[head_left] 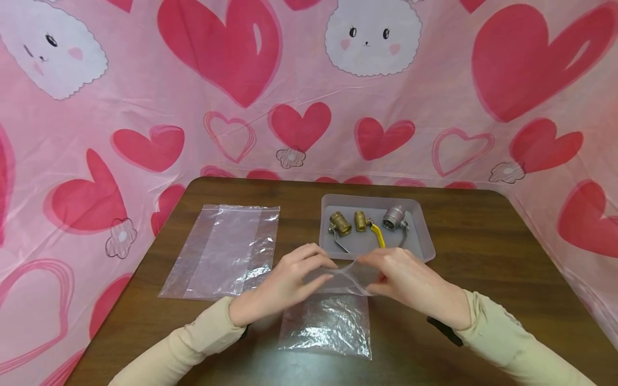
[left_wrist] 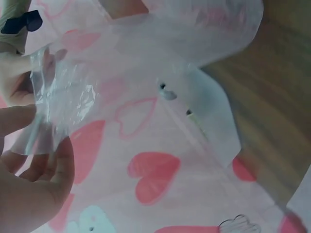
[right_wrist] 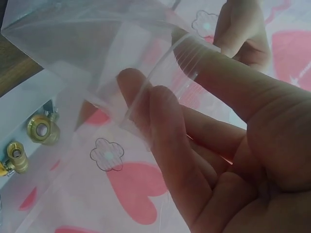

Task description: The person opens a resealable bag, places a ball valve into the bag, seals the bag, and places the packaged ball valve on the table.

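Observation:
Between the two hands is a clear plastic zip bag [head_left: 324, 328], its mouth lifted and spread apart while its lower part lies on the table. My left hand [head_left: 295, 274] holds the left side of the mouth; in the left wrist view its fingers [left_wrist: 60, 167] curl at the film's edge. The opposite side is held by my right hand [head_left: 410, 276]. In the right wrist view, the ridged rim of the bag [right_wrist: 160, 68] runs between the right thumb and fingers [right_wrist: 167, 116]. Part of the bag is hidden behind the hands.
Just beyond the hands stands a shallow translucent tray [head_left: 426, 244]. It holds a brass valve [head_left: 341, 224], a smaller brass valve with a yellow lever [head_left: 360, 221] and a silver valve [head_left: 395, 216]. Flat clear bags [head_left: 227, 246] lie on the wooden table [head_left: 483, 241] at left.

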`<state>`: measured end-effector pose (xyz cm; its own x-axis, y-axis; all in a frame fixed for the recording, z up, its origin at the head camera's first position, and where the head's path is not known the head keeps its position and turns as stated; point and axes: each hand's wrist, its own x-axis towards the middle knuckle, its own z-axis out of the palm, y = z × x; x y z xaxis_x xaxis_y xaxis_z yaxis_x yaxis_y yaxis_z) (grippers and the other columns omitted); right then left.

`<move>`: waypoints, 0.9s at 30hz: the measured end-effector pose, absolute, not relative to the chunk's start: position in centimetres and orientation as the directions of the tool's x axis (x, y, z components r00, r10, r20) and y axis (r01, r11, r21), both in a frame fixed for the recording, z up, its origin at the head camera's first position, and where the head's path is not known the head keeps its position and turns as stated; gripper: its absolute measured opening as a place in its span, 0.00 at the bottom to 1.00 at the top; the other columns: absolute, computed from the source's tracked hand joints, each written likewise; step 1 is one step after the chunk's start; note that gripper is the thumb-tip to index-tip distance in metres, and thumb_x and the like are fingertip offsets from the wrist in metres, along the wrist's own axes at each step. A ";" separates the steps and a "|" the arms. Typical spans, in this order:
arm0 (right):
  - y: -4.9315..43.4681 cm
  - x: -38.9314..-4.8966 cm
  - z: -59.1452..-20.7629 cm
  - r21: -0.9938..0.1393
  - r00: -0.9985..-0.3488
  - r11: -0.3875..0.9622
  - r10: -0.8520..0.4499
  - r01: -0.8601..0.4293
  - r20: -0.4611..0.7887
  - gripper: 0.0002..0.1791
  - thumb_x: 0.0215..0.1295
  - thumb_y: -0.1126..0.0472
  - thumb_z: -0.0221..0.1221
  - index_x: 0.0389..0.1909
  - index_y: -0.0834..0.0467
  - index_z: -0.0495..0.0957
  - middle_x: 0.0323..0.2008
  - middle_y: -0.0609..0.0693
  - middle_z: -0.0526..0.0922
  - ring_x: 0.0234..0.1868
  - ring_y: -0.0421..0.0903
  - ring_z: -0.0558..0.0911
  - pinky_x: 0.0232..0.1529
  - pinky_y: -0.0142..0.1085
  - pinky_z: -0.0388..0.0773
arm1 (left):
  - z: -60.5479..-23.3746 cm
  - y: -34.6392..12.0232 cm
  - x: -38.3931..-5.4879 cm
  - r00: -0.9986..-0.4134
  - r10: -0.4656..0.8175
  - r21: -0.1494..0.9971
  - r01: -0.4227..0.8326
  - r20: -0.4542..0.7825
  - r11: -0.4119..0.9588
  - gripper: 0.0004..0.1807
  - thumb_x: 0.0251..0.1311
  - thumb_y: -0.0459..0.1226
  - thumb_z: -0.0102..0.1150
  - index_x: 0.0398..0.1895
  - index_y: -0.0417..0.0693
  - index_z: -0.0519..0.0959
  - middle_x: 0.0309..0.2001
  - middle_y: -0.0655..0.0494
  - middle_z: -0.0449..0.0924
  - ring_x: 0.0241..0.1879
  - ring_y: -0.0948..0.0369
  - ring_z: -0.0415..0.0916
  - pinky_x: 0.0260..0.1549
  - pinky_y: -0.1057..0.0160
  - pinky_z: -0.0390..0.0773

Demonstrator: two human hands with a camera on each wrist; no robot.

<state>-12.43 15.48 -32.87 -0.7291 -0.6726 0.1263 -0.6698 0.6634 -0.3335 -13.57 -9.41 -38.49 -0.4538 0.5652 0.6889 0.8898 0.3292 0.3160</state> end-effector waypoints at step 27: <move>16.9 -13.0 -33.9 -0.149 -0.661 0.654 -0.675 -0.741 0.327 0.10 0.46 0.66 0.75 0.29 0.53 0.86 0.33 0.44 0.86 0.34 0.40 0.83 0.34 0.33 0.81 | -38.2 -10.4 -13.1 -0.528 0.725 0.407 0.838 0.442 0.363 0.23 0.62 0.22 0.50 0.55 0.53 0.79 0.35 0.58 0.64 0.23 0.73 0.55 0.21 0.82 0.57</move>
<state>-13.02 16.86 -33.92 -0.6613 -0.6749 0.3272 -0.7415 0.6542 -0.1491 -13.06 -10.41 -38.15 -0.5285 0.7245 0.4424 0.8383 0.3630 0.4069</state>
